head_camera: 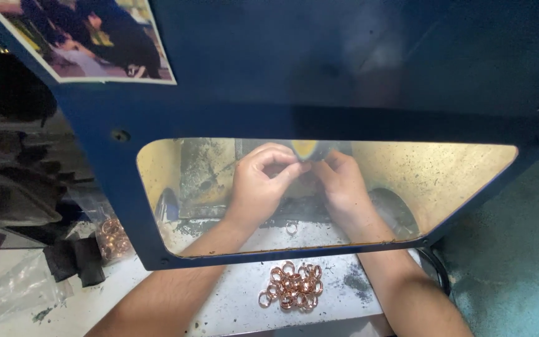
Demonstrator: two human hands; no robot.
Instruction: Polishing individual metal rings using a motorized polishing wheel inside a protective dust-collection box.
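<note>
While both forearms reach in under the blue machine hood (319,68), nearest thing on the grey work plate (232,306) is a pile of copper-coloured rings (291,287) — roughly twenty, overlapping, can't count exactly. Lying mostly flat, holes facing up, no common long axis.

One single ring (292,228) sits alone farther in on the plate, just behind the hood's lower edge, flat, between the two wrists, touching neither.

Left side, off the plate: one clear plastic bag of more rings (112,237) (count not readable), one dark cloth (76,259), one empty-looking clear bag (20,287).

Behind the yellow-tinted window (444,175): two hands, fingertips meeting in the middle. Left hand (260,184) curled, thumb and forefinger pressed together in a pinch. Right hand (341,184) curled the same way, fingers closed toward the left's. Whatever small part they're pinching is hidden by the fingers; orientation not readable. Pinch point sits right under a yellowish rounded wheel (305,148).

Far top left: one photo print (82,37) stuck to the hood.
</note>
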